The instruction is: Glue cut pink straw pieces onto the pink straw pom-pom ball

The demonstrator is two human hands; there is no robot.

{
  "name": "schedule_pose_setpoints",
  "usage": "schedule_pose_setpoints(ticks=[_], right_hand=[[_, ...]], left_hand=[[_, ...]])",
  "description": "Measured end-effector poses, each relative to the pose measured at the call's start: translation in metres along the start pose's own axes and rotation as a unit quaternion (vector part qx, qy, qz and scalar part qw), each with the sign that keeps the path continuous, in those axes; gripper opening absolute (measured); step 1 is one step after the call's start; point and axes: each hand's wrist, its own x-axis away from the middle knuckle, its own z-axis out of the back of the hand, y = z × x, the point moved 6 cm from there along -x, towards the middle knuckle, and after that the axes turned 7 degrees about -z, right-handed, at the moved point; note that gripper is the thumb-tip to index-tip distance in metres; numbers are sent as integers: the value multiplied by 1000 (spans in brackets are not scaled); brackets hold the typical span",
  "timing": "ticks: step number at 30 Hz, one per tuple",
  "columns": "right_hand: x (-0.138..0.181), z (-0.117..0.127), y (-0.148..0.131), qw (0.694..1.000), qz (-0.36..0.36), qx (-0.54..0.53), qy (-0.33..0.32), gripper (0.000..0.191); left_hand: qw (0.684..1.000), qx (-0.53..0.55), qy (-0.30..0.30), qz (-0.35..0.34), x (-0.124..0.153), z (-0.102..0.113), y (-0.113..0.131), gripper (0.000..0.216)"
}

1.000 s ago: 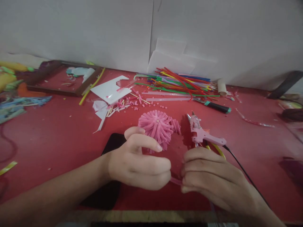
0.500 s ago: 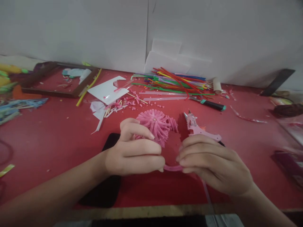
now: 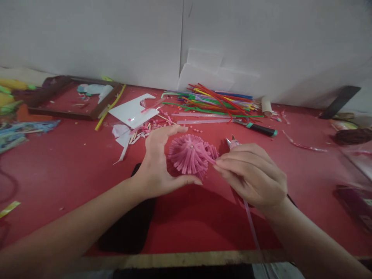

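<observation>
A round pink pompom-like bundle of pipe cleaners (image 3: pixel 187 157) sits on the red table. My left hand (image 3: pixel 158 162) curves around its left side, thumb and fingers spread wide apart. In a pinch, my right hand (image 3: pixel 252 174) holds a pink pipe cleaner (image 3: pixel 209 158) that reaches over the right side of the bundle. Behind the right hand shows the tip of a pink glue gun or plier-like tool (image 3: pixel 233 143), mostly covered. Short pink pieces (image 3: pixel 214 149) lie against the bundle's right edge.
Colourful pipe cleaners (image 3: pixel 221 102) lie in a pile at the back, beside a cutter knife (image 3: pixel 261 129) and a cardboard roll (image 3: pixel 266 105). White paper (image 3: pixel 133 112) and pink scraps are at back left. A black phone-like slab (image 3: pixel 124 232) lies under my left forearm. A brown frame (image 3: pixel 66 113) stands further left.
My left hand has let go of the pink pipe cleaner and opened around the bundle. My right hand has moved up and left, bringing the pipe cleaner to the bundle.
</observation>
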Motion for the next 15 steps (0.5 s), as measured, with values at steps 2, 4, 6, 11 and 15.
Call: schedule_pose_setpoints(ticks=[2,4,6,11,15], right_hand=[[5,-5,-2,1000,18,16,9,10],[10,-8,-3,999,22,34,16,12],[14,-10,-3,998,22,49,14,14],[15,-12,-3,998,10,58,21,10],[9,-13,-7,998,9,59,14,10]], left_hand=[[1000,-2,-3,-12,0,-1,2,105],[1000,-5,-12,-17,-1,-1,3,99],[1000,-3,-23,-15,-1,-1,2,92],[999,19,-47,6,1,-4,-3,73],[998,25,-40,-43,-1,-3,3,60]])
